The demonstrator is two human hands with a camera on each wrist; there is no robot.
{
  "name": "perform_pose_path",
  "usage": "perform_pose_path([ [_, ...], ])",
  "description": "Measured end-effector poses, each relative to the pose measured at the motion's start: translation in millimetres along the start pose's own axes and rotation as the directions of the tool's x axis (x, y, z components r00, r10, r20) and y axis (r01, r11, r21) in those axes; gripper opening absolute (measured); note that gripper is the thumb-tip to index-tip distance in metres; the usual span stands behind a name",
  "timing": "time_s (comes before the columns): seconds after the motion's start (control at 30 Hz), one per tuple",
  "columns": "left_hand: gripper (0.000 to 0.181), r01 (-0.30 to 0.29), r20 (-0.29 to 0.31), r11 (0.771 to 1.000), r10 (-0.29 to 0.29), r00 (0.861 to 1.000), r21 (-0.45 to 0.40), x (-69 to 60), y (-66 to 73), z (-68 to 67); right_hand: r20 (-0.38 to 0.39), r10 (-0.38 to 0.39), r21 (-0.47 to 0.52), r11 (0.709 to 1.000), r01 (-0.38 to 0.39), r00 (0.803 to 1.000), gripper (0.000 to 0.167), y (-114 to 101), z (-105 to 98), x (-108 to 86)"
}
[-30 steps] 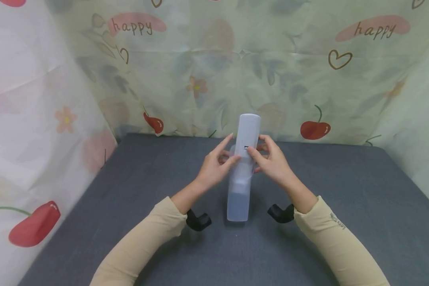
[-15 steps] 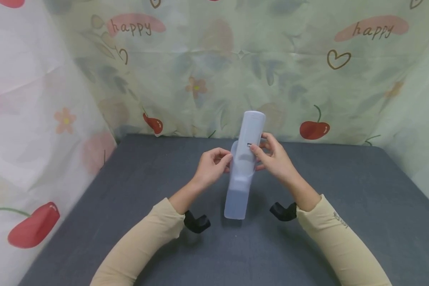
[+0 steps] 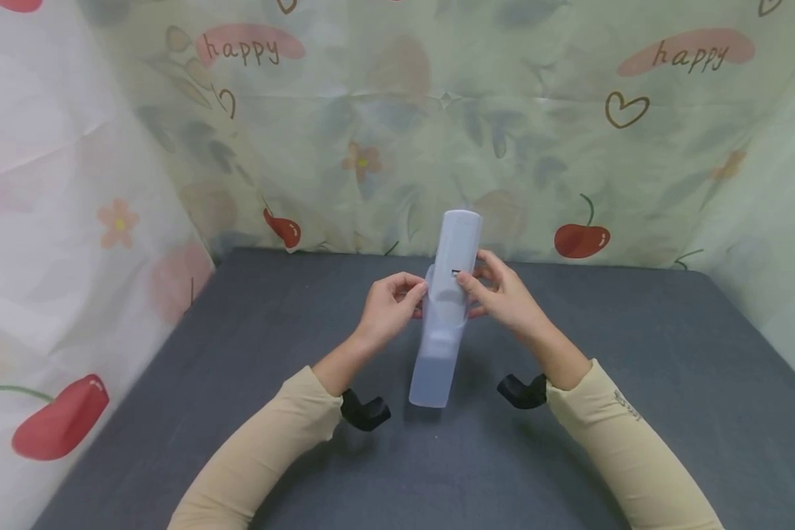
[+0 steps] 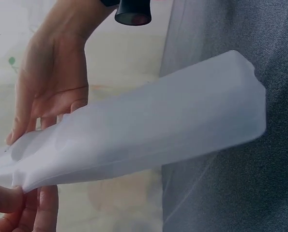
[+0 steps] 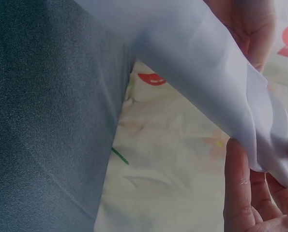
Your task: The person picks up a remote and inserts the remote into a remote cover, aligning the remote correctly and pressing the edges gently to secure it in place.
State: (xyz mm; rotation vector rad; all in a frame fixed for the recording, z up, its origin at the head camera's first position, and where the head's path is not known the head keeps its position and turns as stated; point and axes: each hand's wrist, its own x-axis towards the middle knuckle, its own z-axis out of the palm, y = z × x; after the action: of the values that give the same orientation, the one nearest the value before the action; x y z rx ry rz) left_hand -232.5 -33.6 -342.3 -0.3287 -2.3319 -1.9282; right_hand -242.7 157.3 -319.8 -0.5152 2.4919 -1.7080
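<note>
White device (image 3: 458, 246) tilts between left hand (image 3: 389, 308) and right hand (image 3: 509, 300); left pinches sleeve (image 3: 433, 375); right grips it

Soft light casts faint shadows on the table (image 3: 411, 471).

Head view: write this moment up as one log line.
left hand: pinches translucent sleeve by its edge | right hand: holds white device | device: upper part outside sleeve

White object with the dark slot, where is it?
In the head view, the white object is just right of centre, between the left hand and the right hand.
</note>
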Motion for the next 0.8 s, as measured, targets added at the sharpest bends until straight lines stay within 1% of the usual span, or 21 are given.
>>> perform_pose_path([
  [0.07, 0.02, 0.018, 0.013, 1.0, -0.018, 1.0, -0.017, -0.2, 0.0, 0.3, -0.01, 0.006, -0.001, 1.0, -0.006, 1.0, 0.055, 0.7, 0.2, -0.3],
  [0.17, 0.027, 0.06, 0.051, 0.997, -0.058, 0.997, -0.052, -0.5, 1.7, -0.1, -0.031, 0.014, -0.012, 1.0, -0.014, 0.999, 0.054, 1.6, 0.8, -0.5],
  [0.27, 0.034, 0.09, 0.087, 0.996, -0.087, 0.992, -0.028, 0.0, 3.5, -0.7, -0.038, 0.017, -0.034, 0.999, -0.018, 0.999, 0.053, 2.3, 2.4, -0.6],
  [0.37, 0.039, 0.071, 0.1, 0.997, -0.075, 0.992, 0.042, 1.4, 2.9, -0.9, -0.031, 0.015, -0.044, 0.999, -0.017, 0.999, 0.052, 3.6, 4.5, -1.0],
  [0.43, 0.04, 0.052, 0.088, 0.996, -0.058, 0.994, 0.068, 2.0, 2.7, -1.4, -0.025, 0.014, -0.031, 0.999, -0.015, 1.0, 0.052, 4.7, 5.1, -1.6],
  [0.53, 0.036, 0.027, 0.057, 0.998, -0.03, 0.998, 0.057, 2.7, 3.7, -2.9, -0.022, 0.02, 0.009, 1.0, -0.019, 1.0, 0.051, 6.0, 4.3, -3.3],
  [0.63, 0.032, -0.001, 0.03, 0.999, 0.0, 1.0, 0.041, 3.5, 4.4, -4.3, -0.013, 0.046, 0.041, 0.998, -0.046, 0.999, 0.046, 6.6, 3.4, -5.3],
  [0.73, 0.032, -0.027, 0.017, 0.999, 0.027, 1.0, 0.04, 4.3, 3.7, -5.0, 0.01, 0.067, 0.032, 0.997, -0.067, 0.998, 0.037, 7.3, 3.6, -6.6],
  [0.8, 0.033, -0.05, 0.018, 0.997, 0.049, 0.999, 0.055, 4.5, 2.8, -5.4, 0.013, 0.062, 0.01, 0.998, -0.062, 0.998, 0.031, 8.0, 4.7, -6.9],
])
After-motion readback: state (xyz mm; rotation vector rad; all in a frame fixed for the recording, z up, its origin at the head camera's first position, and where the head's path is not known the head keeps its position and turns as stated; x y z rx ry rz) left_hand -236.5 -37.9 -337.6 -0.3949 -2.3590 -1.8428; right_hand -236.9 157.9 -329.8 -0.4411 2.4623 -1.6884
